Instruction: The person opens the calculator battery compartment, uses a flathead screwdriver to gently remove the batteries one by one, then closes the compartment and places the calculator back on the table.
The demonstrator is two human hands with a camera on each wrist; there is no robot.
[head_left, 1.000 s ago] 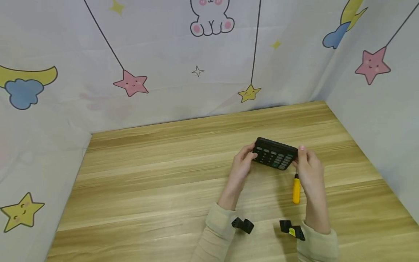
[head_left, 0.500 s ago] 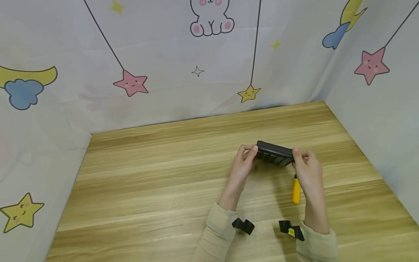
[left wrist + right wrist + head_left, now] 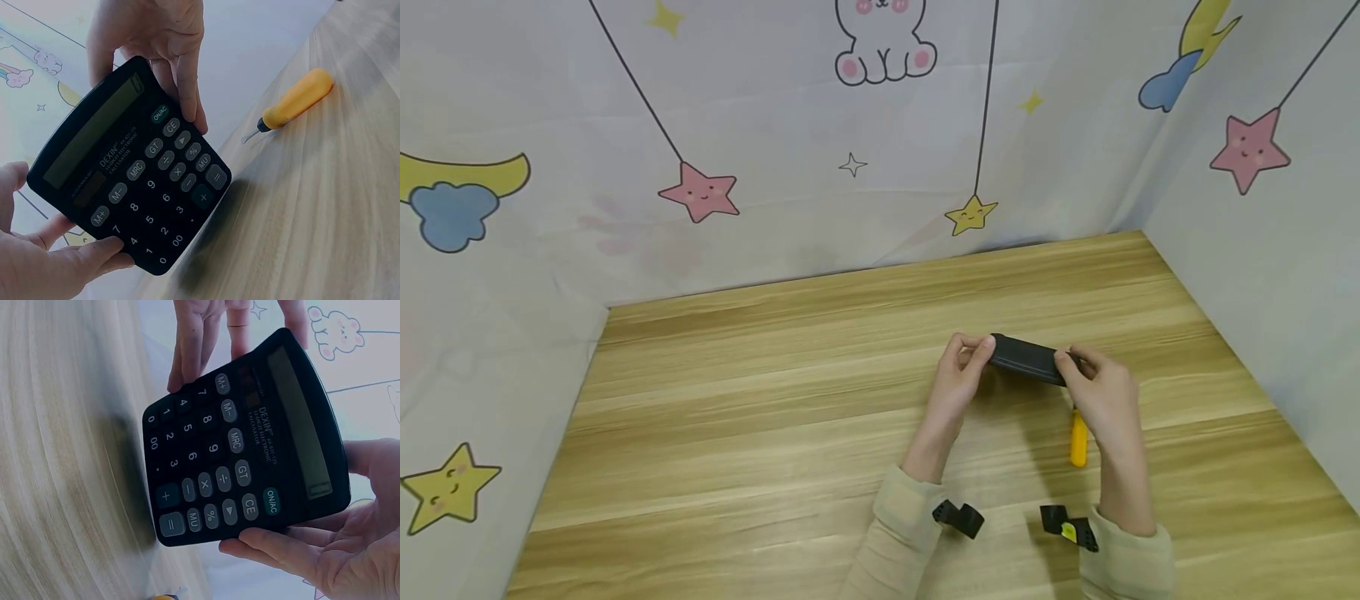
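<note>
- Beige sleeves nearest us, black devices at the cuffs.
- Yellow-handled screwdriver lying on the wood-grain table, just beside the right forearm.
- Left hand and right hand each pinch one side of a black calculator; we see it tilted, over the table.
- Beyond, we note white cloth printed with stars.

Here I've got a wood-grained table before me, and lying on it, a yellow-handled screwdriver, shaft pointing away from me; just left of that screwdriver, a soft shadow.
</note>
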